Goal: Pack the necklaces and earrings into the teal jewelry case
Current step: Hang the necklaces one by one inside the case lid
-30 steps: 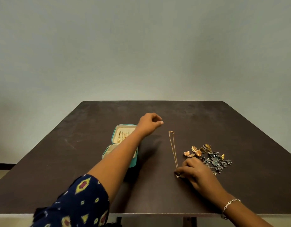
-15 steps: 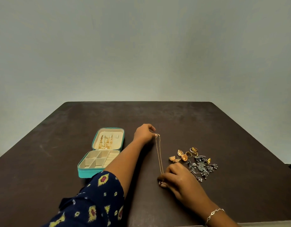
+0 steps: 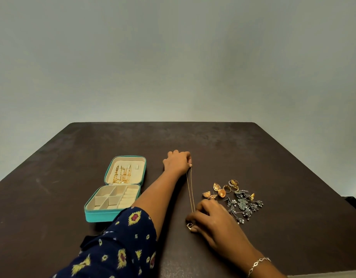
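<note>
A thin gold necklace (image 3: pixel 190 189) lies stretched in a straight line on the dark table (image 3: pixel 273 157). My left hand (image 3: pixel 178 161) pinches its far end, and my right hand (image 3: pixel 210 216) pinches its near end by the small pendant (image 3: pixel 189 225). The teal jewelry case (image 3: pixel 98 215) lies open to the left of my left arm; gold chains (image 3: pixel 122 174) hang in its lid, and its cream compartments look empty. A pile of gold and dark silver earrings (image 3: pixel 236 198) lies just right of the necklace.
The table's far edge meets a plain grey wall. My patterned blue sleeve (image 3: pixel 121 245) crosses the near left of the table, right beside the case's front corner. A bracelet (image 3: pixel 258 264) is on my right wrist.
My left hand dropped from above the table onto the necklace's far end and took hold of it. The view shifted, so the case now shows fully to the left.
</note>
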Motion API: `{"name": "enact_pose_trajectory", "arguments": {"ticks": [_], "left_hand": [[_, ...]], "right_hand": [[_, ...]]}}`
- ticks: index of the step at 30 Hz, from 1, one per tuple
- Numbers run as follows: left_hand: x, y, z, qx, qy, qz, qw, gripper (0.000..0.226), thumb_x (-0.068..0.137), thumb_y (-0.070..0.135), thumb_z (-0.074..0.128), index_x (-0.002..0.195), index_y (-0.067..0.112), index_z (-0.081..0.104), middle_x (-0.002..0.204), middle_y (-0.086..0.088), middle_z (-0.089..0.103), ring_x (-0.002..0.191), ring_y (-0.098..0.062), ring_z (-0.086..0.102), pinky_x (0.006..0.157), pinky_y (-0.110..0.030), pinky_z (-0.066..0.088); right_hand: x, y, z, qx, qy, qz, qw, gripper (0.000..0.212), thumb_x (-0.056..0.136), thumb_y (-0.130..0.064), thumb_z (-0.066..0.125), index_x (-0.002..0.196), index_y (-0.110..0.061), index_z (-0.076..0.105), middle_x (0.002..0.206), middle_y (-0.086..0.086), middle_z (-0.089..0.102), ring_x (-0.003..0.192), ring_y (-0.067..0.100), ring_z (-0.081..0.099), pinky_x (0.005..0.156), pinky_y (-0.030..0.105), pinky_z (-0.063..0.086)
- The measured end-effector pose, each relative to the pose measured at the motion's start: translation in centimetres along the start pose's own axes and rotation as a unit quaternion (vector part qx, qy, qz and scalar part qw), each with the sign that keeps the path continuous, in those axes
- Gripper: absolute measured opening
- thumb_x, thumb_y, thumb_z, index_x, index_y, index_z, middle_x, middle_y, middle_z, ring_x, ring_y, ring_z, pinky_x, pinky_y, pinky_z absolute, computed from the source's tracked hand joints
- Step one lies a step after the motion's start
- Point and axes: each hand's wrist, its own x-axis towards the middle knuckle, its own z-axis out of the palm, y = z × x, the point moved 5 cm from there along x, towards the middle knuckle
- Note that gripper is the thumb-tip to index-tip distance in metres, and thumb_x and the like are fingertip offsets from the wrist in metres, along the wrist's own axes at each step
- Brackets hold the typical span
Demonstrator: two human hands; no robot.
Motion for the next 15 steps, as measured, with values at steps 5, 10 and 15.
{"name": "enact_pose_trajectory", "arguments": {"ticks": [5, 10, 15], "left_hand": [[-0.2, 0.0, 0.1, 0.028, -0.023, -0.009, 0.999, 0.018, 0.093, 0.025, 0.046, 0.105, 0.015, 0.057, 0.125, -0.011, 0.049, 0.118, -0.029, 0.04, 0.097, -0.045, 0.038], [-0.5, -0.4, -0.6, -0.136, -0.024, -0.04, 0.99, 0.022, 0.093, 0.022, 0.048, 0.071, 0.022, 0.044, 0.1, 0.001, 0.06, 0.105, -0.024, 0.054, 0.097, -0.042, 0.041], [-1.1, -1.0, -1.6, -0.322, 0.024, -0.066, 0.944, 0.021, 0.092, 0.008, 0.048, 0.072, 0.015, 0.05, 0.073, 0.001, 0.061, 0.079, -0.017, 0.058, 0.078, -0.034, 0.047]], "right_hand": [[0.0, 0.2, 0.4, -0.002, -0.018, 0.014, 1.0, 0.011, 0.085, -0.044, 0.043, 0.088, -0.034, 0.048, 0.087, -0.015, 0.04, 0.08, 0.005, 0.039, 0.067, 0.016, 0.027], [0.1, 0.1, 0.4, 0.032, -0.011, 0.002, 0.999, 0.011, 0.086, -0.041, 0.043, 0.086, -0.031, 0.044, 0.088, -0.01, 0.045, 0.082, 0.009, 0.04, 0.071, 0.022, 0.034], [0.0, -0.7, -0.7, 0.042, 0.038, -0.032, 0.998, 0.01, 0.084, -0.032, 0.052, 0.084, -0.023, 0.048, 0.087, -0.007, 0.051, 0.08, 0.01, 0.045, 0.07, 0.023, 0.038]]}}
